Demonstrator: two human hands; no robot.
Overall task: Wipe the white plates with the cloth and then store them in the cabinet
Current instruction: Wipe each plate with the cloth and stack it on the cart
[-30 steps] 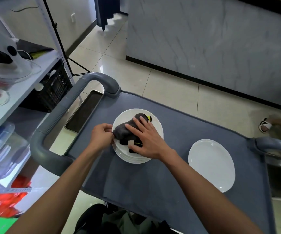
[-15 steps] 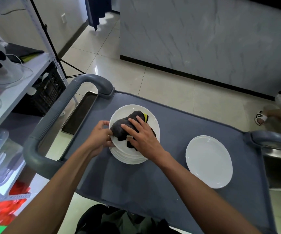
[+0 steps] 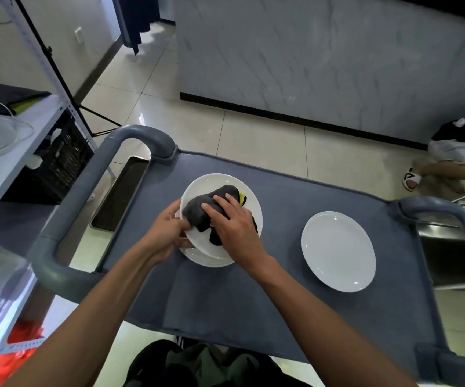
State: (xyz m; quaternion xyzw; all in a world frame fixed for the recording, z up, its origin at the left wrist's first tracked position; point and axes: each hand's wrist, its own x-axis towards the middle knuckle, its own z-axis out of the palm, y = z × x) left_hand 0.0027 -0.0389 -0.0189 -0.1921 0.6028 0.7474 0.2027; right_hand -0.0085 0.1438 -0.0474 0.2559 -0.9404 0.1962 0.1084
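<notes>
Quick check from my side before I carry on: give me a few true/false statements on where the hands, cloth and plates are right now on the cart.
1. The right hand presses the dark cloth onto the top plate of the stack. True.
2. The left hand rests on the cart handle. False: it grips the left rim of the top plate, which looks tilted up off the stack.
3. A single plate lies apart, to the right of the stack. True.
4. The cloth lies on the single plate. False: that plate is bare; the cloth is on the stack.
5. The plates stand on a white shelf. False: they are on the grey cart.
</notes>
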